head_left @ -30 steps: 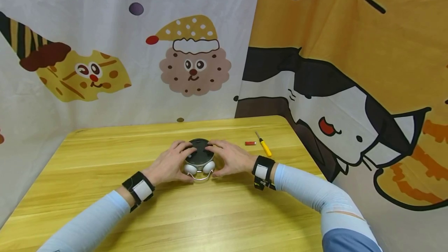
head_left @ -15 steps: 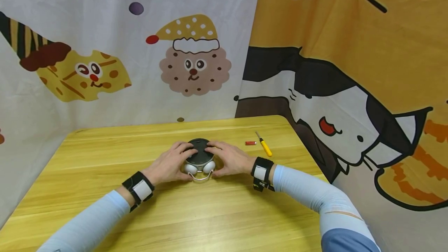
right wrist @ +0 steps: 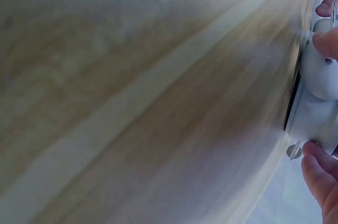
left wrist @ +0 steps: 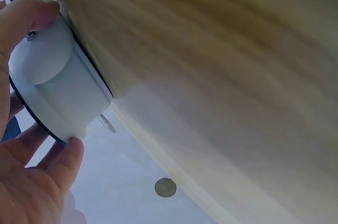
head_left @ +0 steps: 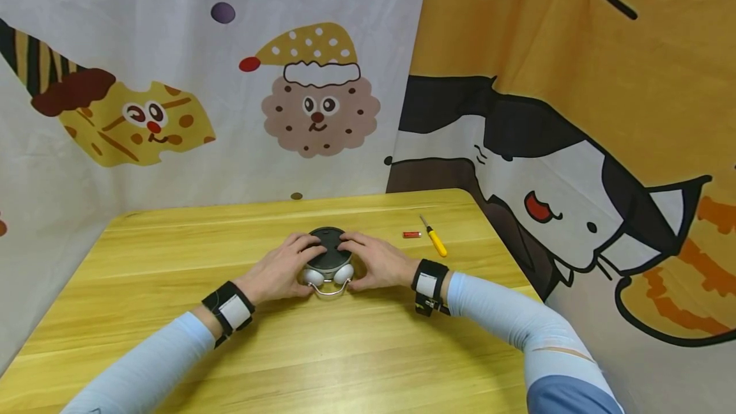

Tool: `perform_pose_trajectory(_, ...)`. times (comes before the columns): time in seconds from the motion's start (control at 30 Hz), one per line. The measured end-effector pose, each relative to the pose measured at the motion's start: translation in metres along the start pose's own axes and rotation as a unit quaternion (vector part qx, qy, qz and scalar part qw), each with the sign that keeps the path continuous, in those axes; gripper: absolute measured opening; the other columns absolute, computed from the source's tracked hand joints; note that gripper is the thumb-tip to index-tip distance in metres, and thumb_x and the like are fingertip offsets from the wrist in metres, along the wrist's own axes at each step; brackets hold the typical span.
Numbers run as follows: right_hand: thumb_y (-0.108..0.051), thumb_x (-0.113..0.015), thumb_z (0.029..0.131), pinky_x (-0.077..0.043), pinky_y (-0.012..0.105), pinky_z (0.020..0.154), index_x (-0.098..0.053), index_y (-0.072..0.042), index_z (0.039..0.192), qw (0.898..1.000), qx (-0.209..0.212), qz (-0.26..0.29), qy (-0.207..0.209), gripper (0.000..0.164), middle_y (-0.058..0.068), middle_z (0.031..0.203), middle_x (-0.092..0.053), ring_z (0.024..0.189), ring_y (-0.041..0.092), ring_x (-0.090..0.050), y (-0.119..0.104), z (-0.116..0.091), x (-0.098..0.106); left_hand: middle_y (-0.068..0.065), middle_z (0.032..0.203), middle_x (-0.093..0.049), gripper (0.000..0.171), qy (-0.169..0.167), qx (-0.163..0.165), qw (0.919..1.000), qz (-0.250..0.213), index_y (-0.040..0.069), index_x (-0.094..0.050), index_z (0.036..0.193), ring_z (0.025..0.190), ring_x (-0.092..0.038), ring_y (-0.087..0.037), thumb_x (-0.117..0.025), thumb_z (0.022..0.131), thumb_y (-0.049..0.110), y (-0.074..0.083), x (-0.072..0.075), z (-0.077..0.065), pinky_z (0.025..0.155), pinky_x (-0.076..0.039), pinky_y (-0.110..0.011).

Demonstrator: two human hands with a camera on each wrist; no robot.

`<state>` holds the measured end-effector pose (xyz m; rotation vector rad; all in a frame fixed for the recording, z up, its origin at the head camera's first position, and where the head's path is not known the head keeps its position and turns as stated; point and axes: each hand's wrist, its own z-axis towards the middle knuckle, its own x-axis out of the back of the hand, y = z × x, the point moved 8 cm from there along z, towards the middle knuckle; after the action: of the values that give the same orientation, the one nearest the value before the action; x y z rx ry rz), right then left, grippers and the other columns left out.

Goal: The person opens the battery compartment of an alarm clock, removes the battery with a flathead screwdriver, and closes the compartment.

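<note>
A white twin-bell alarm clock [head_left: 328,259] lies on the table with its black back facing up. Its two bells and thin metal handle point toward me. My left hand [head_left: 280,268] grips the clock from the left, fingers curled over the back's rim. In the left wrist view, the left thumb [left wrist: 39,12] lies on a white bell [left wrist: 45,55]. From the right, my right hand [head_left: 379,260] holds the same clock, with its thumb [right wrist: 326,43] at the other bell. Fingers hide parts of the black back.
On the wooden table [head_left: 230,363], a red battery [head_left: 411,235] lies right of the clock. Beside it is a screwdriver [head_left: 434,240] with a yellow handle, its tip pointing away. A printed curtain [head_left: 190,69] hangs behind the table.
</note>
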<state>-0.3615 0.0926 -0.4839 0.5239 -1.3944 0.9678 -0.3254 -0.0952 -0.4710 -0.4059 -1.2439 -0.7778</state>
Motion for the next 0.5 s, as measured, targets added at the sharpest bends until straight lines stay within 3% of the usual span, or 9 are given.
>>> perform_pose_trajectory(0.33,-0.046,-0.094,0.087,-0.061,0.043,0.114,-0.061,-0.015,0.153,1.0,-0.006,-0.002,0.007,0.08,0.011,0.17,-0.053,0.138,0.028,-0.071,-0.0028,0.003,0.0015,-0.018,0.164,-0.058,0.087,-0.008,0.004,1.0,-0.002,0.01,-0.063,0.156,0.149,-0.054,-0.038,-0.1,0.081,0.034,-0.0001,-0.0007,0.0004,0.116,-0.059,-0.054)
perform_pose_trajectory(0.5,-0.047,-0.095,0.085,-0.06,0.045,0.116,-0.063,-0.016,0.151,1.0,-0.004,-0.025,0.019,0.08,0.012,0.167,-0.058,0.142,0.03,-0.068,-0.0051,0.0034,0.0018,-0.018,0.163,-0.058,0.087,-0.005,-0.001,1.0,-0.004,0.01,-0.063,0.156,0.149,-0.055,-0.038,-0.098,0.08,0.033,0.0003,-0.0005,-0.0003,0.115,-0.06,-0.054)
